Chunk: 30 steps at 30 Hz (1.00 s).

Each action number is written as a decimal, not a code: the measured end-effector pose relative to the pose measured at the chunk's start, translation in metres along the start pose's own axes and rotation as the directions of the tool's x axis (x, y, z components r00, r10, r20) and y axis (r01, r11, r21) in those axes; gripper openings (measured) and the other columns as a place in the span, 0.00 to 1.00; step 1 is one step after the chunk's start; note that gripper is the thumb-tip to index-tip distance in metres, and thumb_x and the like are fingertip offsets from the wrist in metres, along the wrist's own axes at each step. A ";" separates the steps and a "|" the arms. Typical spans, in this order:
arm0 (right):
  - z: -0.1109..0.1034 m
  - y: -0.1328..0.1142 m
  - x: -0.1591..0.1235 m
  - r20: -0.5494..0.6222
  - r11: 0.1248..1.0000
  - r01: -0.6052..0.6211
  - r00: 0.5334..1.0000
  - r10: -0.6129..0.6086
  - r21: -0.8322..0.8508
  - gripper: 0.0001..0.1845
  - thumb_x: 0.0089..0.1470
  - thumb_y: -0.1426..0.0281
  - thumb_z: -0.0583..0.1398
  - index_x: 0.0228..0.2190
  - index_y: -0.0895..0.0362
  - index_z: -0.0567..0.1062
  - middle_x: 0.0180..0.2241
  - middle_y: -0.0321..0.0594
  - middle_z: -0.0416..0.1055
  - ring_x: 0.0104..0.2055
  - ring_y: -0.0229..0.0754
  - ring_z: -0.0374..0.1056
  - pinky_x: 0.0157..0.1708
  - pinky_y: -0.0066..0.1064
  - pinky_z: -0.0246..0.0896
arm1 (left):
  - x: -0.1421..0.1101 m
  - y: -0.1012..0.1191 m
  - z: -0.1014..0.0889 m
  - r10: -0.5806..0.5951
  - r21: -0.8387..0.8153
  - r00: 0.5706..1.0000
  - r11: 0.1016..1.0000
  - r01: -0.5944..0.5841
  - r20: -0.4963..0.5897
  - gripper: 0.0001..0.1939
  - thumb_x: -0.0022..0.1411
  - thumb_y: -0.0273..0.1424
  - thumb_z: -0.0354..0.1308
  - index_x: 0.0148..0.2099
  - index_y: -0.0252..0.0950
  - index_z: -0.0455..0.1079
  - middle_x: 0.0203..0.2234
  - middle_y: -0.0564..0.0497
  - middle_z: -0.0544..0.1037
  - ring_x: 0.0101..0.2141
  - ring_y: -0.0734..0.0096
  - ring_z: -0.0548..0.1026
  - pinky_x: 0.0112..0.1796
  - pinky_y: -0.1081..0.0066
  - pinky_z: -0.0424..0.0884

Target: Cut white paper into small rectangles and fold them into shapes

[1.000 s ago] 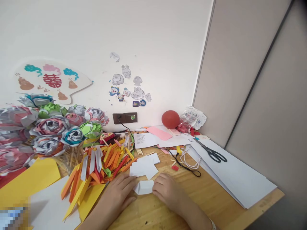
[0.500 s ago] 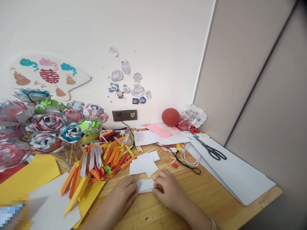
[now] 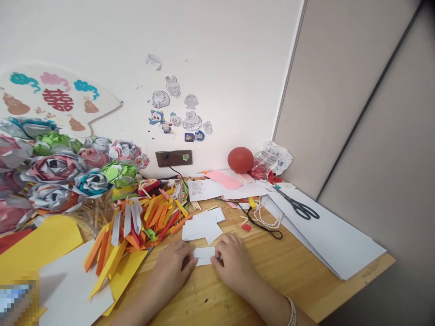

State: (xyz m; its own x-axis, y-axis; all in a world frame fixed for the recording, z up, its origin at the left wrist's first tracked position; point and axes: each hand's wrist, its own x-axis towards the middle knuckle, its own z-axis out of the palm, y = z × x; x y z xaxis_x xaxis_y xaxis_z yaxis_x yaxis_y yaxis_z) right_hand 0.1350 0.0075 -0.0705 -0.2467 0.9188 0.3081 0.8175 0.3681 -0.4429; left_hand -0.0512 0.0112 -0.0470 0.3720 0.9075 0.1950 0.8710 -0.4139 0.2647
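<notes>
A small white piece of paper (image 3: 204,256) lies low over the wooden table between my hands. My left hand (image 3: 176,262) pinches its left end, thumb in front and fingers curled behind. At the right end, my right hand (image 3: 231,261) grips the paper the same way, fingers closed. Just beyond it, several loose white paper pieces (image 3: 200,227) overlap on the table. My fingers cover both ends of the paper, and whether it is folded I cannot tell for sure.
Folded paper strips (image 3: 136,226) in orange, yellow and white pile up at left, before paper flowers (image 3: 57,167). Black scissors (image 3: 299,206) rest on large white sheets (image 3: 333,240) at right. A red balloon (image 3: 240,160) and a bead string (image 3: 268,219) sit farther back.
My thumbs have shifted inward along the near edge of the paper, and my fingers have re-gripped its ends. The whole view has moved slightly.
</notes>
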 end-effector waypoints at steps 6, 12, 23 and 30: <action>0.006 -0.004 -0.002 0.007 0.989 0.133 0.991 -0.133 0.058 0.13 0.55 0.63 0.60 0.42 0.52 0.72 0.40 0.40 0.67 0.44 0.44 0.60 0.44 0.34 0.57 | 0.002 0.001 -0.001 -0.089 -0.036 0.996 0.995 0.089 0.013 0.08 0.55 0.31 0.54 0.25 0.37 0.65 0.26 0.50 0.74 0.31 0.65 0.72 0.32 0.70 0.64; -0.017 0.011 -0.008 0.098 0.907 0.418 0.906 -0.412 -0.054 0.13 0.59 0.69 0.54 0.41 0.44 0.76 0.53 0.38 0.62 0.51 0.46 0.55 0.50 0.42 0.52 | 0.000 -0.004 0.000 -0.136 -0.075 0.991 0.988 0.135 0.001 0.09 0.54 0.34 0.55 0.23 0.38 0.65 0.25 0.51 0.75 0.30 0.65 0.73 0.32 0.70 0.63; -0.034 0.024 -0.017 0.145 0.953 0.296 0.942 -0.303 0.069 0.25 0.46 0.81 0.57 0.41 0.43 0.76 0.49 0.34 0.66 0.49 0.44 0.57 0.49 0.39 0.54 | 0.000 -0.008 -0.003 -0.157 -0.054 0.988 0.986 0.157 -0.005 0.12 0.53 0.37 0.55 0.21 0.38 0.64 0.23 0.53 0.73 0.28 0.66 0.71 0.29 0.70 0.62; -0.030 0.029 -0.015 0.124 0.957 0.230 0.959 -0.254 0.178 0.26 0.43 0.84 0.55 0.39 0.46 0.78 0.48 0.36 0.68 0.49 0.43 0.58 0.49 0.37 0.56 | -0.001 -0.012 -0.006 -0.150 -0.047 0.989 0.987 0.151 0.014 0.11 0.53 0.36 0.56 0.22 0.38 0.64 0.24 0.52 0.74 0.29 0.64 0.72 0.30 0.69 0.63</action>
State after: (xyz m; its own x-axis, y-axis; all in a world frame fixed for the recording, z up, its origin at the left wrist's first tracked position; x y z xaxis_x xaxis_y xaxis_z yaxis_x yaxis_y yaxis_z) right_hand 0.1784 0.0000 -0.0628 -0.5090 0.8055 0.3034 0.6329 0.5891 -0.5024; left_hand -0.0638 0.0154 -0.0449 0.2412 0.9604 0.1395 0.9009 -0.2750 0.3356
